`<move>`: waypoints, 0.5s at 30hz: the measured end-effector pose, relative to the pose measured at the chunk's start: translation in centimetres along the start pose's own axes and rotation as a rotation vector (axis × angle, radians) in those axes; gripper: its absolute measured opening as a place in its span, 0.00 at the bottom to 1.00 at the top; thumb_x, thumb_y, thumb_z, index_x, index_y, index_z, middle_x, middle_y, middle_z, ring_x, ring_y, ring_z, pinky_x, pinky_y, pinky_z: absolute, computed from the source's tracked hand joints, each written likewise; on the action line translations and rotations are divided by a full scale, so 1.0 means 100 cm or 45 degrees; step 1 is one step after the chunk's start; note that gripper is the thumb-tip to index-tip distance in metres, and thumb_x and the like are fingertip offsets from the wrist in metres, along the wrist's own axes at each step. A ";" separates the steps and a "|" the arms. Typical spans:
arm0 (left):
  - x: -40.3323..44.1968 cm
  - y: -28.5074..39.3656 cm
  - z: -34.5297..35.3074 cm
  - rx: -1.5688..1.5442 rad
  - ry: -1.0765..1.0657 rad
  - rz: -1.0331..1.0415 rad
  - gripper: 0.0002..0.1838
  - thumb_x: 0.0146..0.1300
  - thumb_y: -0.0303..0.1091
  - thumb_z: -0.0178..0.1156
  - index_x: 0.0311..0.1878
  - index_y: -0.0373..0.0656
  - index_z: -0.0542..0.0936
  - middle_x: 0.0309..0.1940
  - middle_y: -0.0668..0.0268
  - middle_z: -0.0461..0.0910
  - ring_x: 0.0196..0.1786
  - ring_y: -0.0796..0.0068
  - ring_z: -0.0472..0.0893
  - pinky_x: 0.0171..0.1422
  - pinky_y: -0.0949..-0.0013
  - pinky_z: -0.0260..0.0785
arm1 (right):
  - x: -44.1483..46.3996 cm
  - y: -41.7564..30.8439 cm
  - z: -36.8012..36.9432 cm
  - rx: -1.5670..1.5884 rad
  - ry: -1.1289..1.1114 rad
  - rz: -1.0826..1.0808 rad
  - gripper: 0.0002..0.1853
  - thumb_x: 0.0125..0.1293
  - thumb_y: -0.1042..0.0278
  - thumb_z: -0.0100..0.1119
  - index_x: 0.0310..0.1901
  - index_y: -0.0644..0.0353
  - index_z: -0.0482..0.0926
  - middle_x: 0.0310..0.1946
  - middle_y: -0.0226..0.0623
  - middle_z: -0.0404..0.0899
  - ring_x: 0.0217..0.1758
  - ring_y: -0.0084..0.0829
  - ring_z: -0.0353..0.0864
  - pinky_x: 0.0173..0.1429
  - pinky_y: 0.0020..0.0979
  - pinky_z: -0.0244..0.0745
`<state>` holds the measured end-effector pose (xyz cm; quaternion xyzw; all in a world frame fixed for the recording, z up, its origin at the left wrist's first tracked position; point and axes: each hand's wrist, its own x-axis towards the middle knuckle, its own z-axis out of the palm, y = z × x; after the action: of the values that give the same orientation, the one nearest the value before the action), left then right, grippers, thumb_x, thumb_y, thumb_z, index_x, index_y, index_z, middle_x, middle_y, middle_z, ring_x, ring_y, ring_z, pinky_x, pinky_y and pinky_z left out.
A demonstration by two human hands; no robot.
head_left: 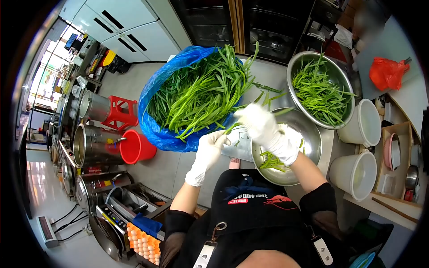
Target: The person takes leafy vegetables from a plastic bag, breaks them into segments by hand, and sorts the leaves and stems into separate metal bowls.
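My left hand (209, 154), in a white glove, pinches the end of a green stem (232, 128) at the lower right edge of a blue plastic bag (149, 96). Long leafy greens (196, 91) fill the bag. My right hand (263, 127), also gloved, is blurred by motion just right of the stem; its fingers cannot be made out. It is above the left side of a steel bowl (313, 147) with short cut stems (271, 161) inside. A larger steel bowl (292, 67) at the upper right holds a heap of greens (321, 91).
Two white buckets (370, 123) (357, 176) stand right of the bowls. On the left are a red bucket (136, 147), a red stool (120, 111) and steel pots (96, 145). A tray of eggs (144, 243) sits at the lower left.
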<state>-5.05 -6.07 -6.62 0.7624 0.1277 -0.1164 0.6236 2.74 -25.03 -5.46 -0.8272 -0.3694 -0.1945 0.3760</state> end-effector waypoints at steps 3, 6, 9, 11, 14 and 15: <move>-0.002 0.009 -0.002 -0.093 -0.139 0.019 0.11 0.68 0.29 0.55 0.46 0.35 0.83 0.26 0.74 0.80 0.26 0.87 0.67 0.33 0.81 0.61 | -0.008 -0.017 0.013 -0.392 -0.274 -0.360 0.11 0.55 0.64 0.56 0.40 0.54 0.79 0.28 0.28 0.70 0.36 0.28 0.74 0.32 0.26 0.72; -0.007 0.011 -0.002 -0.146 -0.167 -0.020 0.10 0.67 0.28 0.55 0.45 0.34 0.83 0.25 0.75 0.78 0.26 0.88 0.66 0.32 0.80 0.60 | -0.014 -0.014 0.015 -0.358 -0.206 -0.405 0.10 0.54 0.63 0.56 0.38 0.54 0.78 0.27 0.28 0.69 0.34 0.28 0.73 0.30 0.27 0.71; -0.011 0.013 0.002 -0.201 -0.205 0.048 0.12 0.67 0.28 0.55 0.48 0.35 0.83 0.26 0.74 0.79 0.27 0.87 0.66 0.32 0.81 0.60 | -0.022 -0.017 0.006 -0.208 -0.176 -0.243 0.10 0.54 0.64 0.59 0.38 0.55 0.79 0.29 0.29 0.72 0.34 0.30 0.76 0.33 0.29 0.74; -0.008 0.009 0.010 -0.247 -0.211 0.161 0.12 0.67 0.28 0.56 0.50 0.35 0.83 0.27 0.73 0.79 0.27 0.87 0.67 0.33 0.80 0.61 | -0.025 -0.016 -0.001 0.006 -0.091 -0.072 0.10 0.54 0.65 0.61 0.38 0.55 0.80 0.31 0.30 0.75 0.34 0.32 0.79 0.36 0.31 0.76; -0.005 0.013 0.025 -0.191 -0.289 0.310 0.13 0.67 0.28 0.55 0.51 0.39 0.83 0.30 0.72 0.80 0.29 0.86 0.71 0.35 0.80 0.64 | -0.039 0.001 -0.012 0.431 0.079 0.458 0.05 0.61 0.70 0.60 0.38 0.58 0.82 0.30 0.30 0.78 0.33 0.25 0.78 0.36 0.26 0.74; -0.004 0.014 0.032 -0.185 -0.314 0.371 0.13 0.67 0.29 0.55 0.51 0.39 0.83 0.30 0.71 0.81 0.30 0.86 0.72 0.35 0.79 0.65 | -0.045 0.011 -0.019 0.571 0.161 0.657 0.05 0.63 0.71 0.59 0.37 0.59 0.83 0.30 0.29 0.78 0.33 0.23 0.77 0.36 0.25 0.73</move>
<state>-5.02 -9.51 -5.82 0.7058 -0.0534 -0.1079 0.6982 0.51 -29.02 -7.46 -0.7765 -0.1576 -0.0581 0.6073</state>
